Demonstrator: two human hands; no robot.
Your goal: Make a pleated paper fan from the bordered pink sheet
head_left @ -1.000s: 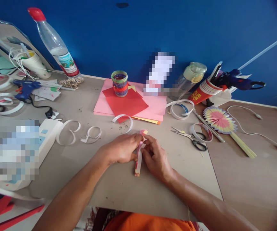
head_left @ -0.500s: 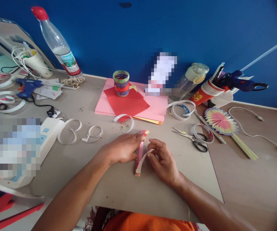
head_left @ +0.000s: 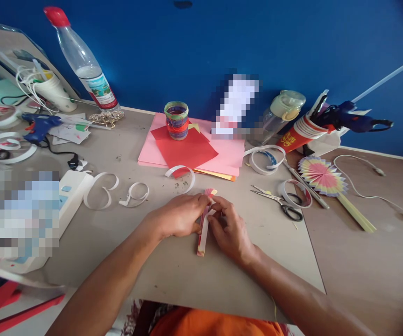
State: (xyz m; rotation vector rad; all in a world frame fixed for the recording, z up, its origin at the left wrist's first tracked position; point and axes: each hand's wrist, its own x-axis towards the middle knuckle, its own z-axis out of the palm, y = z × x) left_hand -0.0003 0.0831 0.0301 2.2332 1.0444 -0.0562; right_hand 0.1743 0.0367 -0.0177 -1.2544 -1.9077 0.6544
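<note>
A narrow bundle of pleated paper (head_left: 200, 243), pink, red and yellow, lies upright in view on the table. My left hand (head_left: 182, 213) is closed on its left side, thumb and fingers gripping the upper and middle part. A white strip (head_left: 205, 233) runs along the bundle from its lower end. My right hand (head_left: 231, 228) pinches the strip's upper end between thumb and fingers, close to my left fingertips. The fingers hide much of the bundle's middle. Just beyond lies a curled white strip (head_left: 189, 179).
Pink paper sheets (head_left: 148, 149) with a red square (head_left: 187, 151) and a wrapped cup (head_left: 177, 122) lie ahead. Scissors (head_left: 280, 203), a tape roll (head_left: 306, 196) and a pleated paper fan (head_left: 322, 175) are on the right. A power strip (head_left: 71, 191) and glue gun (head_left: 42, 126) are left.
My right hand has moved left and slightly up, bringing the white strip from a bowed position out to the side to nearly flat along the bundle. My left hand stays in place.
</note>
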